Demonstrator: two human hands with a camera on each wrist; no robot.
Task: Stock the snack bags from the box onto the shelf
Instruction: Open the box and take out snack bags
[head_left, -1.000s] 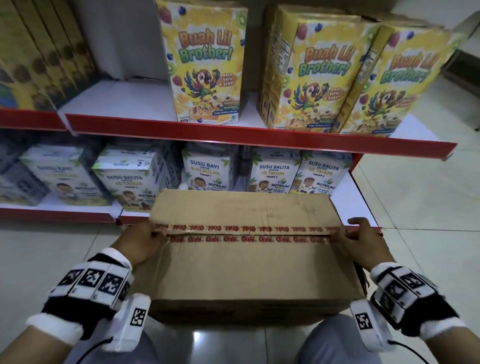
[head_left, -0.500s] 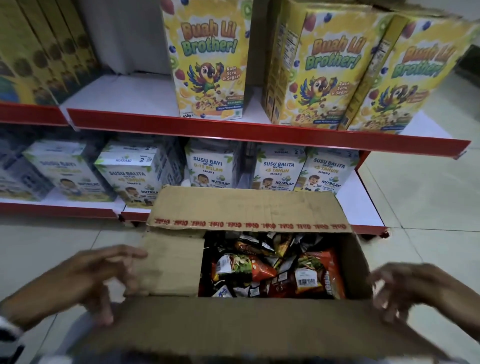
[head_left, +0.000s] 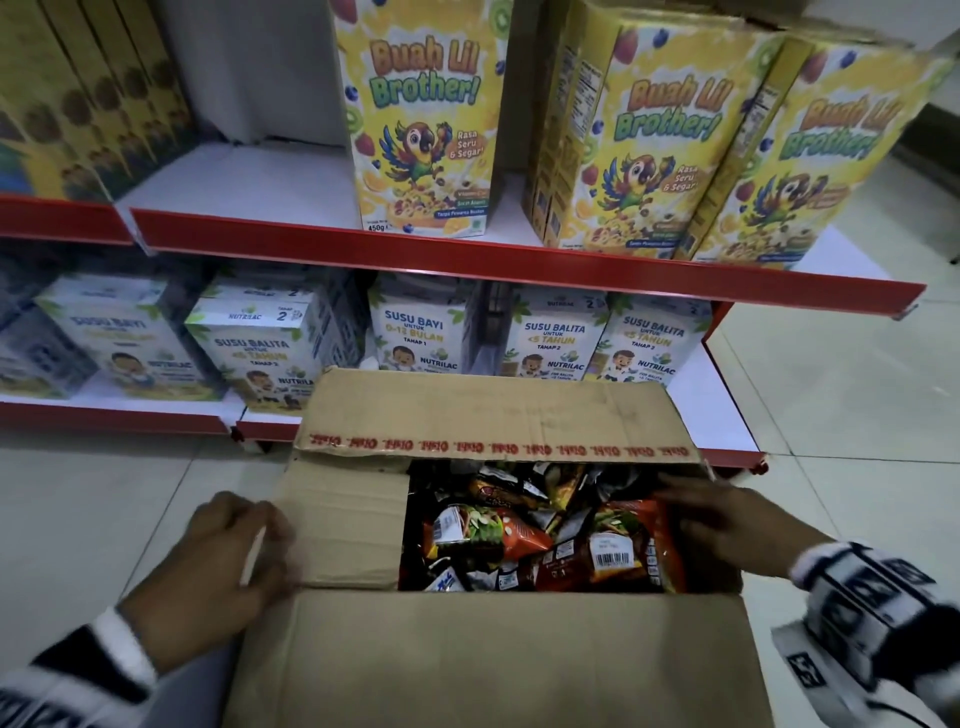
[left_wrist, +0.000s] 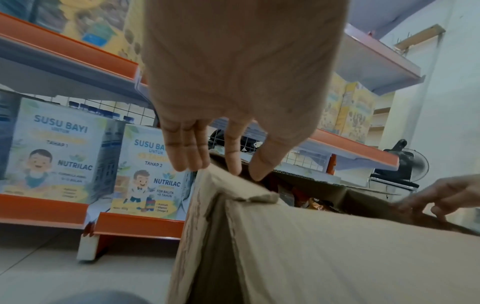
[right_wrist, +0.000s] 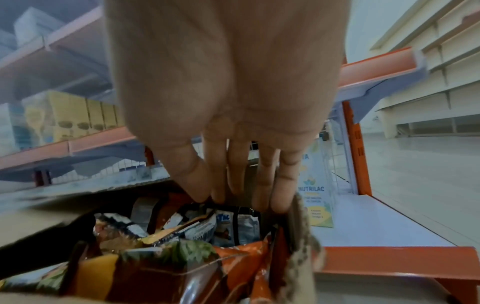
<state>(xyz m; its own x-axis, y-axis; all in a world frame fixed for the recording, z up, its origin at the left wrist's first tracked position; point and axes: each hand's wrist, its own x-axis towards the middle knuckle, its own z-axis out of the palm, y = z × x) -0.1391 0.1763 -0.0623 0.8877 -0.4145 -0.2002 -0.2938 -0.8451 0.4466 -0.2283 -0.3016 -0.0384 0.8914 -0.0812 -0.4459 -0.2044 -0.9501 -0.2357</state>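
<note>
A brown cardboard box (head_left: 493, 660) stands open on the floor in front of the shelf (head_left: 234, 176). Its far flap (head_left: 488, 410) is raised and its near flap lies toward me. Several snack bags (head_left: 519, 535) in orange, brown and black fill it, seen close in the right wrist view as snack bags (right_wrist: 182, 246). My left hand (head_left: 260, 535) touches the edge of the left inner flap (head_left: 343, 525) with straight fingers (left_wrist: 187, 158). My right hand (head_left: 691, 504) reaches over the box's right side, its fingers (right_wrist: 236, 176) straight just above the bags, holding nothing.
Yellow cereal boxes (head_left: 426, 119) stand on the upper shelf, with a bare white stretch to their left. White milk-powder boxes (head_left: 550, 343) fill the lower shelf (head_left: 727, 410) right behind the box. Pale tiled floor (head_left: 104, 519) lies on both sides.
The taped box has been opened and its long flaps folded apart, showing the bags. Since then my left hand came onto the left inner flap and my right hand moved in over the right side.
</note>
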